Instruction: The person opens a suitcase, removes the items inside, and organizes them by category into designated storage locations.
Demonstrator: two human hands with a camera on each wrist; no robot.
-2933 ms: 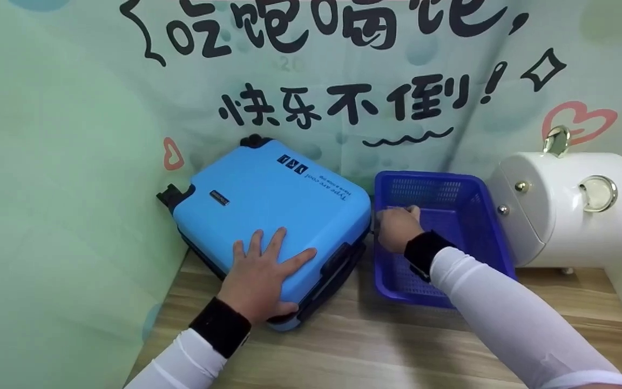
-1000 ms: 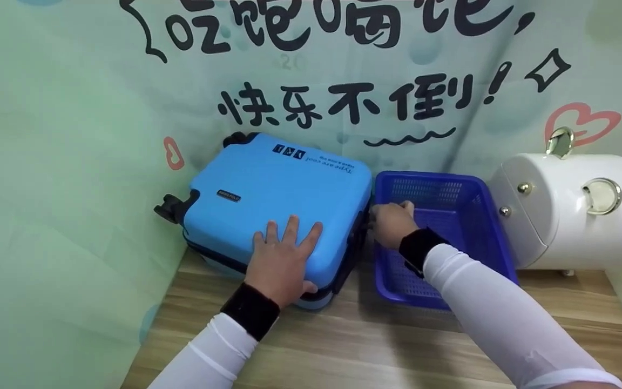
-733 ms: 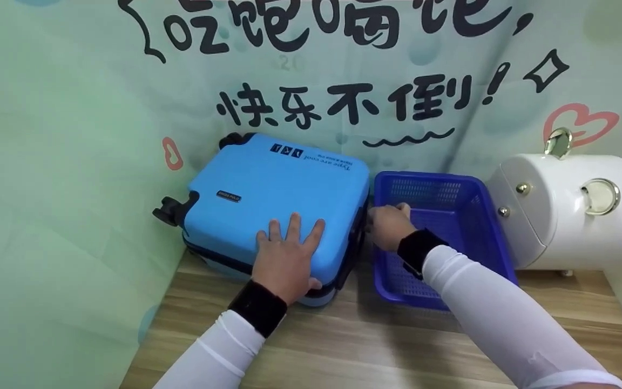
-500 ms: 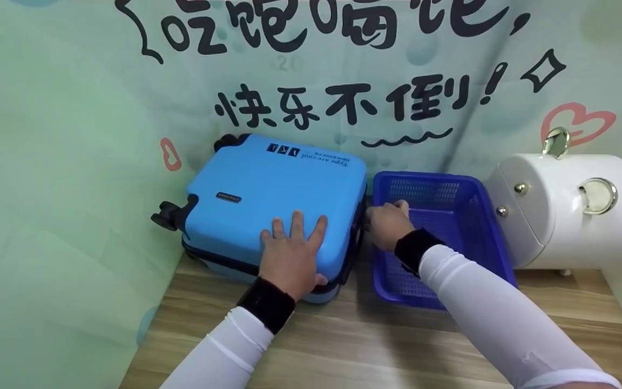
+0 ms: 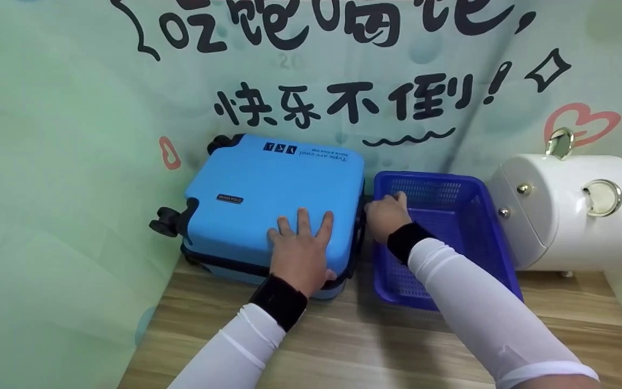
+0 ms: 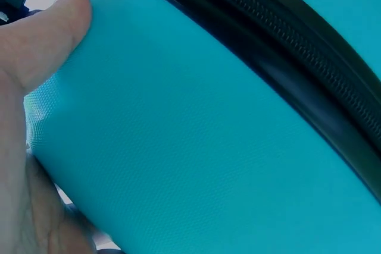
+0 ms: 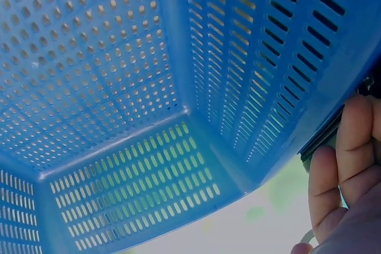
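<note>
A bright blue hard-shell suitcase (image 5: 268,189) lies flat on the wooden table (image 5: 376,340), in the corner of the backdrop. My left hand (image 5: 303,248) rests flat on its lid near the front right corner, fingers straight and spread. In the left wrist view my thumb (image 6: 59,16) presses the blue shell (image 6: 208,135) beside the black zipper band (image 6: 286,75). My right hand (image 5: 384,216) sits in the gap between suitcase and blue basket (image 5: 451,186). Its curled fingers (image 7: 348,165) close on a dark part of the suitcase's side; what they pinch is hidden.
The perforated blue basket (image 7: 119,75) holds nothing I can see. A white barrel-shaped case (image 5: 570,210) with gold fittings stands right of it. The green printed backdrop (image 5: 73,162) closes off the left and back. The suitcase's black wheels (image 5: 162,227) point left.
The suitcase has turned on the table, its wheel end swinging left and its right side coming alongside the basket. My left hand slid right across the lid. My right hand moved slightly farther back.
</note>
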